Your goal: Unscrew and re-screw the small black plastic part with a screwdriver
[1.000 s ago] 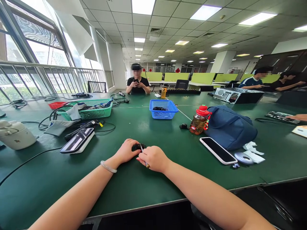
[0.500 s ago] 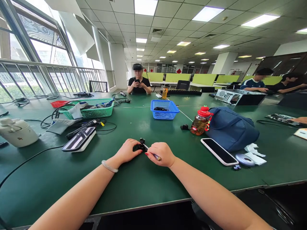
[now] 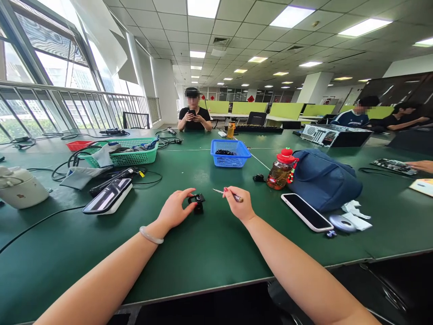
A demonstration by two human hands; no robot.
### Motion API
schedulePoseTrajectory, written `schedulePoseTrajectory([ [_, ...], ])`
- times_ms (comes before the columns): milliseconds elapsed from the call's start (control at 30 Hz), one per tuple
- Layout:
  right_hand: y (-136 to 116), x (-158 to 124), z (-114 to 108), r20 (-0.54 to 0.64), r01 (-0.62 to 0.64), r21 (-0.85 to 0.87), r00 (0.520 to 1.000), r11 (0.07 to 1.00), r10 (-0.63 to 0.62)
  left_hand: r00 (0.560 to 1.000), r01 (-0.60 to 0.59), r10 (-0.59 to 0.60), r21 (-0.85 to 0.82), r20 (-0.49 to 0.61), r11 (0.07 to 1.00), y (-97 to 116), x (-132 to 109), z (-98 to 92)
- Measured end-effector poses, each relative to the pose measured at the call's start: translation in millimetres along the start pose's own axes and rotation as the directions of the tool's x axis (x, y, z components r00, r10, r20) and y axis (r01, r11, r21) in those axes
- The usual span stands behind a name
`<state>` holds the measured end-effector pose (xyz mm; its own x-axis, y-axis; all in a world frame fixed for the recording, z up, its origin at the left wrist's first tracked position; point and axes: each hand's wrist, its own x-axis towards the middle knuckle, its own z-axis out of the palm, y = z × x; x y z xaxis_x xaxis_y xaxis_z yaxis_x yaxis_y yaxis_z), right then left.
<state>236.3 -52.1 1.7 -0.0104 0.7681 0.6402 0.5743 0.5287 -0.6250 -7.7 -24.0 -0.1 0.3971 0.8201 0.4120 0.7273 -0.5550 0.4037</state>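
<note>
My left hand (image 3: 176,208) pinches a small black part (image 3: 196,201) between thumb and fingers, lifted a little off the green table (image 3: 203,253). My right hand (image 3: 238,204) is closed on a small screwdriver (image 3: 227,194), whose metal tip points left toward the black part and stops short of it. A pale bracelet circles my left wrist. A second small black part (image 3: 259,178) lies further back on the table.
A blue basket (image 3: 230,152) stands behind my hands. To the right are a red-capped bottle (image 3: 281,170), a blue bag (image 3: 324,179), a phone (image 3: 306,212) and a disc with tissue (image 3: 343,223). On the left lie a flat white device (image 3: 108,195), cables, a green basket (image 3: 126,152) and a white appliance (image 3: 20,188). Other people sit at the far side.
My hands have parted: the right hand pulled the screwdriver away to the right, and the left hand raised the black part off the table.
</note>
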Motion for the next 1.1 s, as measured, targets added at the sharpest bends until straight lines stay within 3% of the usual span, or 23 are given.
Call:
schedulePoseTrajectory([
  [100,4.8,2.8,1.6,0.122,-0.153,-0.065,0.98,0.986,0.16,0.99,0.086,-0.074,0.108,-0.117,0.99,1.5,0.3,-2.3],
  [300,11.7,5.2,7.4,0.32,-0.249,-0.252,0.89,0.935,0.323,0.986,0.168,-0.163,0.26,-0.041,0.951,0.4,-1.2,-1.5],
  [500,16.1,3.5,10.2,0.423,-0.245,-0.315,0.829,0.917,0.367,0.998,-0.049,0.043,0.162,0.041,0.985,5.1,3.0,4.2],
  [600,15.5,2.6,12.9,0.444,-0.218,-0.344,0.819,0.913,0.363,0.974,-0.143,0.125,0.082,0.192,0.986,3.7,7.5,11.6],
  [700,15.1,2.5,14.6,0.447,-0.204,-0.364,0.818,0.909,0.363,0.94,-0.149,0.129,0.041,0.315,0.988,-1.6,10.0,18.5],
  [933,12.6,3.1,11.1,0.486,-0.165,-0.38,0.802,0.91,0.348,0.977,-0.009,-0.028,0.172,0.21,0.985,-27.8,11.7,9.7],
  [1100,10.6,2.1,9.9,0.485,-0.163,-0.396,0.798,0.904,0.357,0.957,0.206,-0.257,0.301,0.138,0.931,-75.8,10.6,-21.0],
])
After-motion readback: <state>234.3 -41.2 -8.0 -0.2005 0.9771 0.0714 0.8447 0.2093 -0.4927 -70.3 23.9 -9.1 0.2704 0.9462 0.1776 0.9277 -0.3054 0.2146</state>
